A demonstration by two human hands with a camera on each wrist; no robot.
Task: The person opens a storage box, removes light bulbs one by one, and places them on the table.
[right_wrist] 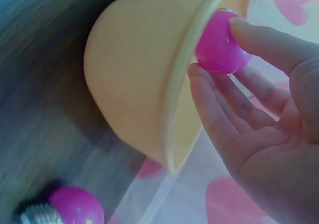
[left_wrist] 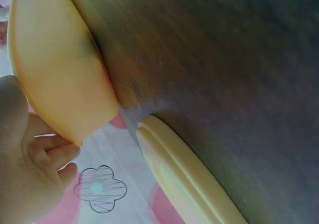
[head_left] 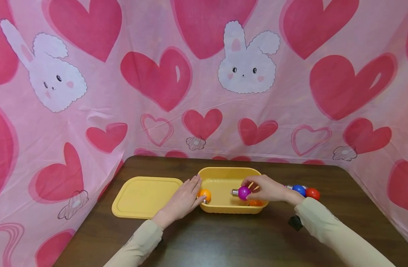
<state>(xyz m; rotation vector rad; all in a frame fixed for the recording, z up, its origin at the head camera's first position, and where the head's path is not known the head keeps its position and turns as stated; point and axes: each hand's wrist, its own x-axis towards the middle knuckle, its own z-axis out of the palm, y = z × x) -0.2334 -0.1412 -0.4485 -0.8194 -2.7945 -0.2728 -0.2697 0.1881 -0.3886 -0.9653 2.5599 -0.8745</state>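
Magenta bulb (head_left: 244, 193): held at the box's open mouth, toward the right end; glossy round globe, ridged silvery screw base pointing left.
Right hand (head_left: 264, 188): thumb and fingertips pinch the globe, remaining fingers spread behind.
Left hand (head_left: 182, 202): laid on the box's left rim, fingers nearly straight and close together, thumb apart near an orange bulb (head_left: 205, 194).
Yellow box (head_left: 230, 210): smooth, rounded corners, thin lipped rim; bare floor between the left orange bulb and another orange bulb (head_left: 255, 203) at right.
Flat lid (head_left: 145, 196): left of the box, a strip of table between; raised border.
Table (head_left: 204, 237): dark wood grain, wide stretch before the box.
Blue bulb (head_left: 299, 190), red bulb (head_left: 313, 193): right of the box, outside it.
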